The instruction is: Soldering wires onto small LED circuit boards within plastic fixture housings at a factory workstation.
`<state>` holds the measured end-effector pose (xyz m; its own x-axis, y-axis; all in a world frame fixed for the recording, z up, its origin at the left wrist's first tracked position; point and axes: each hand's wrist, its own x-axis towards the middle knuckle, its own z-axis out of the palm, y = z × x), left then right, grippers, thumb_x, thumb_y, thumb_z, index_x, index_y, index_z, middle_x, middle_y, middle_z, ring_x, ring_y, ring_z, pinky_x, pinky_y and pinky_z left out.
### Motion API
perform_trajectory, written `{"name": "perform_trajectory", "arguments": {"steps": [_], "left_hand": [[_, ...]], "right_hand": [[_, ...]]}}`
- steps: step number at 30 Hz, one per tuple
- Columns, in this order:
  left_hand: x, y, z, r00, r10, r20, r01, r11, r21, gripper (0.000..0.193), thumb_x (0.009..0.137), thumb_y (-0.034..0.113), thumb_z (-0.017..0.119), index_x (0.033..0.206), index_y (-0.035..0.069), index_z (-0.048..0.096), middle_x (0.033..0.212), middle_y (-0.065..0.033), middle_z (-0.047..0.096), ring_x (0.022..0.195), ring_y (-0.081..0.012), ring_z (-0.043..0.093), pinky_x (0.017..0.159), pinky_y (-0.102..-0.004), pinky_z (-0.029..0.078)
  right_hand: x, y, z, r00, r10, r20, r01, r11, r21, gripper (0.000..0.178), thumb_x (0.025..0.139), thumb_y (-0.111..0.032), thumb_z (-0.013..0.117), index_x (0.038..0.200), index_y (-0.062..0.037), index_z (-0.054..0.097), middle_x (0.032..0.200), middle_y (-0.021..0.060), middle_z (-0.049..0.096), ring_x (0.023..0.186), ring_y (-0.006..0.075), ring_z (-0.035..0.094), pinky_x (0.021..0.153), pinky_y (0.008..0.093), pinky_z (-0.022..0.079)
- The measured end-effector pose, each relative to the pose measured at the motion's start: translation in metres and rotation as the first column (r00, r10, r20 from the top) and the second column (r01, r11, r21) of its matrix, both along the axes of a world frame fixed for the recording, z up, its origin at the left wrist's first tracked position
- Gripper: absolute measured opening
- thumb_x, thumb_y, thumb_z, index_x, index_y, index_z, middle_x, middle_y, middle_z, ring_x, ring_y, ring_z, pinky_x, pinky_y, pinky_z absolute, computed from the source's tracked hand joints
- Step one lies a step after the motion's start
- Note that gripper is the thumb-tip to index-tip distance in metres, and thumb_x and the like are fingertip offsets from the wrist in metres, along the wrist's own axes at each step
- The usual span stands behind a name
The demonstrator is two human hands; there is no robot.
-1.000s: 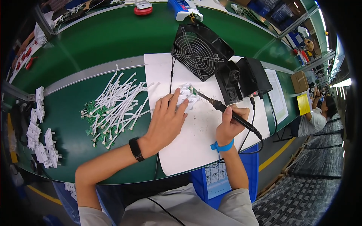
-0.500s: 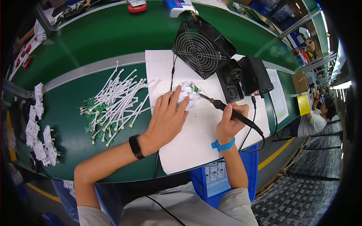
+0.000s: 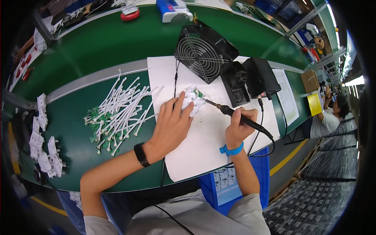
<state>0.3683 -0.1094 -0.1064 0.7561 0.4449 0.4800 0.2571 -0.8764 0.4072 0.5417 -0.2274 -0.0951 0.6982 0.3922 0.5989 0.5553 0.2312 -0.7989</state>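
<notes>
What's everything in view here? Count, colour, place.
fan: 1, black, far side of the paper
soldering station: 2 black boxes, right of the fan
paper: 1 large sheet, white, under the hands
white part: 1, white with a green board, on the paper
soldering iron: 1, black, tip at the white part
cable pile: many, white with green boards, left of the paper
connectors: many, white, far left edge
belt: 1, green, beyond the bench
co-worker: 1, white shirt, far right
wristband: 1, blue, right wrist
watch: 1, black, left wrist
left hand: fingers on the white part
right hand: gripping the soldering iron
</notes>
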Motion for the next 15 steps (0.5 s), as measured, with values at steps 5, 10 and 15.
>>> {"name": "perform_trajectory", "arguments": {"steps": [5, 10, 15], "left_hand": [[-0.003, 0.0, 0.005, 1.0, 0.011, -0.013, -0.011, 0.999, 0.03, 0.041, 0.089, 0.012, 0.071, 0.127, 0.0, 0.061, 0.147, -0.0265, 0.048, 0.122, -0.0394, 0.048, 0.105, -0.0488, 0.037], [-0.003, 0.0, 0.004, 1.0, -0.001, -0.003, 0.002, 0.998, 0.067, 0.04, 0.09, 0.013, 0.069, 0.126, -0.002, 0.062, 0.144, -0.0296, 0.049, 0.121, -0.039, 0.048, 0.107, -0.0503, 0.036], [-0.004, 0.001, 0.001, 1.0, -0.002, 0.005, 0.001, 0.998, 0.069, 0.038, 0.091, 0.014, 0.069, 0.125, -0.003, 0.062, 0.143, -0.0298, 0.05, 0.122, -0.0397, 0.048, 0.109, -0.0517, 0.035]], "right_hand": [[0.02, -0.004, 0.015, 0.976, -0.161, 0.144, 0.139, 0.979, 0.15, 0.017, 0.098, -0.003, 0.062, 0.089, -0.0026, 0.047, 0.079, 0.004, 0.047, 0.07, 0.0089, 0.045, 0.065, 0.0236, 0.041], [0.062, -0.006, 0.05, 0.914, -0.381, 0.141, 0.364, 0.922, 0.128, 0.017, 0.101, -0.008, 0.064, 0.093, 0.0001, 0.052, 0.085, 0.005, 0.055, 0.078, 0.0093, 0.053, 0.07, 0.0262, 0.048], [0.093, 0.03, 0.038, 0.926, -0.284, 0.25, 0.307, 0.95, -0.056, 0.017, 0.101, -0.012, 0.066, 0.092, -0.0029, 0.055, 0.074, 0.0002, 0.053, 0.069, 0.0063, 0.05, 0.06, 0.024, 0.04]]}}
